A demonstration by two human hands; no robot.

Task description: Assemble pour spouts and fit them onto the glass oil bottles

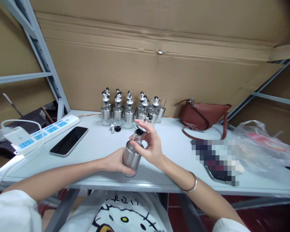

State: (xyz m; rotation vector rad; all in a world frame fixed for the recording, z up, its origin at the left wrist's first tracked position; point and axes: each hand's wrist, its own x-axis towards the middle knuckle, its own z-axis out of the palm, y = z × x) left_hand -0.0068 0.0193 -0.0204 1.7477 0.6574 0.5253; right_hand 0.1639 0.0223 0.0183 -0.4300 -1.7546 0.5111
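A glass oil bottle (132, 155) with a brushed steel sleeve leans slightly to the right over the front of the table. My left hand (118, 161) is wrapped round its lower body. At the bottle's neck, my right hand (149, 141) has its thumb and fingers closed round the pour spout (140, 131), whose black collar shows at the mouth; the fingers hide much of the top. Behind my hands, a loose small silver-white spout piece (112, 128) and a black cap (117, 129) lie on the table.
Several similar bottles (129, 115) with spouts stand at the back. A phone (69, 141) and a power strip (48, 132) lie on the left of the table (96, 138). On the right are a brown handbag (203, 116), a pixelated item (215, 158) and a plastic bag (261, 148).
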